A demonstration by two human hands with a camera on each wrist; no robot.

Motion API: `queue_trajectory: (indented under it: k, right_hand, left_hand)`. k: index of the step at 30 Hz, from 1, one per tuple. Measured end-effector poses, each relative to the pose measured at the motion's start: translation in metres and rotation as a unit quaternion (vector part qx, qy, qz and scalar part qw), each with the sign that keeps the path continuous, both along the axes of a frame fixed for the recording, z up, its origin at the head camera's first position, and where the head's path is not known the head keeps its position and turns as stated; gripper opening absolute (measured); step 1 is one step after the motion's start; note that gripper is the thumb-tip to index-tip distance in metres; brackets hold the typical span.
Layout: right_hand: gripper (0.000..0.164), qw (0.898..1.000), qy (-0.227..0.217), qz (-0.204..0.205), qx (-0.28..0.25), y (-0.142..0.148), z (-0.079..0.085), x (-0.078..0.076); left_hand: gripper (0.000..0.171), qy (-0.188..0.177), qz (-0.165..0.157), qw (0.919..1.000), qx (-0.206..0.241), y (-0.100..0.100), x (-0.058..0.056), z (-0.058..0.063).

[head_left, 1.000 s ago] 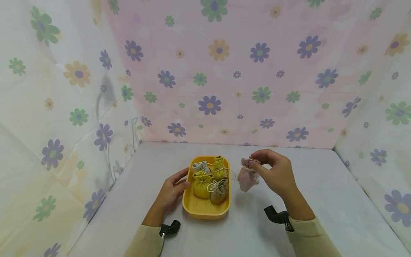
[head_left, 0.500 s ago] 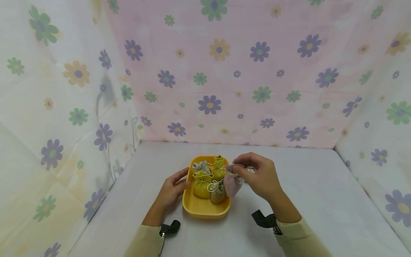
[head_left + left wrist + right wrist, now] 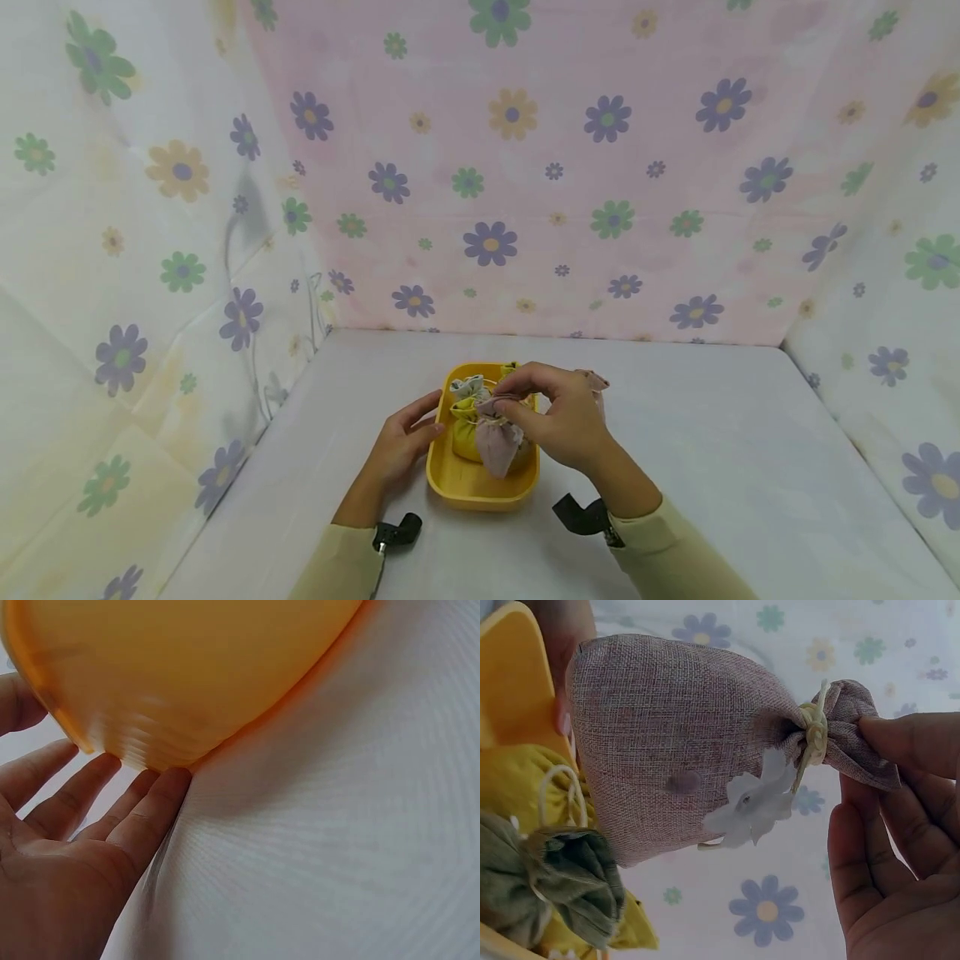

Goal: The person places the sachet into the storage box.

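My right hand (image 3: 566, 421) pinches a pinkish drawstring pouch (image 3: 497, 450) by its gathered neck. It hangs over the yellow plastic tray (image 3: 463, 483). In the right wrist view a pale cord and a white cloth flower show at the pouch's neck. My left hand (image 3: 405, 442) touches the tray's left side, fingertips against the outer wall (image 3: 187, 697) in the left wrist view. Inside the tray sit a yellow pouch (image 3: 465, 442), a pale patterned pouch (image 3: 467, 387), a yellow-green pouch (image 3: 510, 367) and a grey-green pouch (image 3: 577, 877), partly hidden by the held pouch and my right hand.
Another pinkish pouch (image 3: 597, 382) stands on the white table (image 3: 720, 433) behind my right hand, mostly hidden by it. Flowered cloth (image 3: 555, 242) walls in the table at the back and both sides. Each wrist wears a black camera mount (image 3: 581, 514).
My right hand has carried the pinkish pouch leftward from the table beside the tray to above the tray, uncovering part of another pinkish pouch. My left hand has stayed at the tray.
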State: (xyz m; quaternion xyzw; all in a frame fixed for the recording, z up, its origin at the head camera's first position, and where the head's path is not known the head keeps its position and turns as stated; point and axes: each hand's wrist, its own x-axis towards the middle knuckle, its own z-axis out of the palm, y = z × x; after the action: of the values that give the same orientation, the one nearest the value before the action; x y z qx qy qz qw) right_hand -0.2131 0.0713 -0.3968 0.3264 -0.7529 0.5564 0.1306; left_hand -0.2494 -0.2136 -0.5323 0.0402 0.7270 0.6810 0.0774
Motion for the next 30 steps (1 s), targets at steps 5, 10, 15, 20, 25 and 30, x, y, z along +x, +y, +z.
queue_trajectory:
  k: [5, 10, 15, 20, 25, 30]
  right_hand:
    - [0.009, 1.0, -0.022, 0.02, 0.006, -0.012, -0.009, 0.001]
    - [0.009, 0.999, -0.028, 0.017, 0.018, -0.02, -0.017, 0.002]
    - [0.01, 0.999, -0.038, 0.02, 0.02, -0.029, -0.022, 0.003]
    - [0.009, 0.998, -0.05, 0.03, 0.019, -0.037, -0.024, 0.005]
    - [0.008, 0.997, -0.065, 0.035, 0.02, -0.043, -0.031, 0.006]
    - [0.008, 0.997, -0.056, 0.029, 0.035, -0.047, -0.037, 0.006]
  left_hand:
    - [0.056, 0.0, -0.003, 1.0, 0.005, 0.0, 0.0, 0.0]
    - [0.056, 0.004, -0.01, 0.9999, 0.009, -0.001, 0.0, 0.0]
    - [0.055, 0.003, -0.014, 0.9998, 0.017, -0.001, 0.001, 0.0]
    - [0.057, -0.004, -0.015, 0.9997, 0.019, 0.0, 0.001, 0.001]
    - [0.059, -0.004, -0.009, 0.9999, 0.008, 0.0, 0.002, 0.002]
    - [0.059, -0.004, -0.007, 1.0, 0.001, 0.0, 0.001, 0.001]
